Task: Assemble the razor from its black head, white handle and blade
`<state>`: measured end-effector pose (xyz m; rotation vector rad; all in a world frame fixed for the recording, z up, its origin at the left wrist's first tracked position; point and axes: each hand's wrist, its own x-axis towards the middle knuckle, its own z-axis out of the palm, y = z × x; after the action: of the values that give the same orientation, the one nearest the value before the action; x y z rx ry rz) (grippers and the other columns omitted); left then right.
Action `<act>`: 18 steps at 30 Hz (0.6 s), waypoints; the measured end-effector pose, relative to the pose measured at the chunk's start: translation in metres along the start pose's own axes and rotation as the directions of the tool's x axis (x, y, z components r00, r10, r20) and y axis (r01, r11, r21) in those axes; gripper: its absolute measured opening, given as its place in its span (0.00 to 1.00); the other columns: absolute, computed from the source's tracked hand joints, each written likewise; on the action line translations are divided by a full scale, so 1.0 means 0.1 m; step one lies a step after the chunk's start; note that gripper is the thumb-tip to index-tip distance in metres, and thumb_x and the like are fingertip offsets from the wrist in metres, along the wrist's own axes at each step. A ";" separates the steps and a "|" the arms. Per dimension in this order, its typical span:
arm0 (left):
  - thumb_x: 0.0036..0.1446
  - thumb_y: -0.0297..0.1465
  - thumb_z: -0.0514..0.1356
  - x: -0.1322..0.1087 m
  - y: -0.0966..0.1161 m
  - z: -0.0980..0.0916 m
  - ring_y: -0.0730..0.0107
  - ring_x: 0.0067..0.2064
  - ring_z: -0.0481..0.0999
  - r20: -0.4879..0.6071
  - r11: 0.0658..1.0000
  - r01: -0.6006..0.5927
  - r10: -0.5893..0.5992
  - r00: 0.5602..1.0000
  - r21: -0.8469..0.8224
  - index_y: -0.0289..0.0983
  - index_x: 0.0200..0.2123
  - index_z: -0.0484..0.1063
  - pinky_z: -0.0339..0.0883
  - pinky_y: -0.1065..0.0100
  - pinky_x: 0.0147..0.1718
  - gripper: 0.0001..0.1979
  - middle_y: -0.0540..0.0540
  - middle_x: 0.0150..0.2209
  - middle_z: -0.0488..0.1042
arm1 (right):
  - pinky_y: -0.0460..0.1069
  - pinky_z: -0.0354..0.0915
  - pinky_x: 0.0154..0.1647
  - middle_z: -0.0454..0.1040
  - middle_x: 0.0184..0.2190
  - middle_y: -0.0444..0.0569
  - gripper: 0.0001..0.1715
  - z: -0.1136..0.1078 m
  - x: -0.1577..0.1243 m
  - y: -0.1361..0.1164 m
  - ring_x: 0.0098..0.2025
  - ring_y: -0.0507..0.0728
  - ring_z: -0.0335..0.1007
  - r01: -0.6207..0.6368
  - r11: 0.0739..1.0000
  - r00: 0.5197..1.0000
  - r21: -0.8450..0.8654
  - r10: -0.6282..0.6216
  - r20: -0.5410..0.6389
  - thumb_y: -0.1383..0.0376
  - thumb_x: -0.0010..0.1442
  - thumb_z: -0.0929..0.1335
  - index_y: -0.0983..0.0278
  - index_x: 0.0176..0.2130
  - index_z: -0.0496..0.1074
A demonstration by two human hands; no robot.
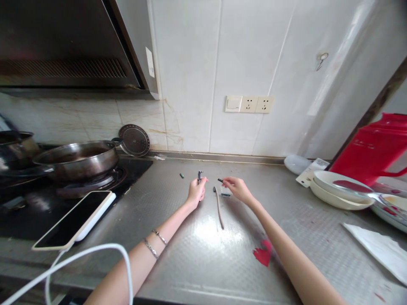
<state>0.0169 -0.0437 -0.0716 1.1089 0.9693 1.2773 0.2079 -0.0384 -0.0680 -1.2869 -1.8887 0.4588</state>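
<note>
My left hand [196,194] is closed around a slim dark tool [199,176] with a small metallic head, held upright; its lower part is hidden in the fist. My right hand [237,188] pinches a small dark green stick-like piece [220,181] between thumb and fingertips, pointing left. A similar short green cylinder [182,175] lies on the counter left of my left hand. Between the hands rests a thin beige stick [219,210] with a dark end. Beside it, near my right fingers, is a small clear packet [225,192] with something dark in it.
A phone [72,220] with a white cable [104,245] leans at the stove's edge. A steel pan [79,156] sits on the stove. Stacked bowls [340,195], a red thermos [370,148] and white paper [378,250] are on the right. A red patch [263,254] marks the counter.
</note>
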 end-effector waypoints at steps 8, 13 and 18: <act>0.50 0.39 0.59 0.03 0.03 -0.01 0.84 0.10 0.49 -0.057 0.994 -0.077 0.082 0.995 0.083 0.35 0.32 0.67 0.41 0.77 0.10 0.13 0.61 0.10 0.52 | 0.45 0.64 0.29 0.77 0.28 0.48 0.16 0.09 0.26 -0.34 0.29 0.53 0.71 0.056 0.990 0.983 0.131 -0.078 0.169 0.61 0.57 0.61 0.66 0.33 0.75; 0.49 0.38 0.60 0.01 0.03 -0.01 0.84 0.10 0.48 -0.056 0.996 -0.065 0.068 0.996 0.058 0.35 0.29 0.67 0.39 0.77 0.10 0.12 0.61 0.10 0.51 | 0.45 0.64 0.28 0.77 0.27 0.48 0.16 0.14 0.22 -0.32 0.29 0.53 0.72 0.018 0.988 0.986 0.153 -0.043 0.160 0.61 0.56 0.62 0.66 0.34 0.76; 0.47 0.37 0.62 -0.01 0.02 0.00 0.84 0.10 0.50 -0.013 0.995 -0.061 0.062 0.998 0.085 0.35 0.29 0.68 0.40 0.77 0.11 0.11 0.60 0.09 0.53 | 0.45 0.65 0.27 0.77 0.27 0.49 0.17 0.12 0.16 -0.29 0.29 0.53 0.72 -0.021 0.978 0.985 0.208 -0.015 0.170 0.62 0.56 0.61 0.66 0.38 0.75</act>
<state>0.0160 -0.0445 -0.0696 1.2038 1.0151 1.3060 0.1777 -0.0344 -0.0497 -1.1413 -1.9196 0.7693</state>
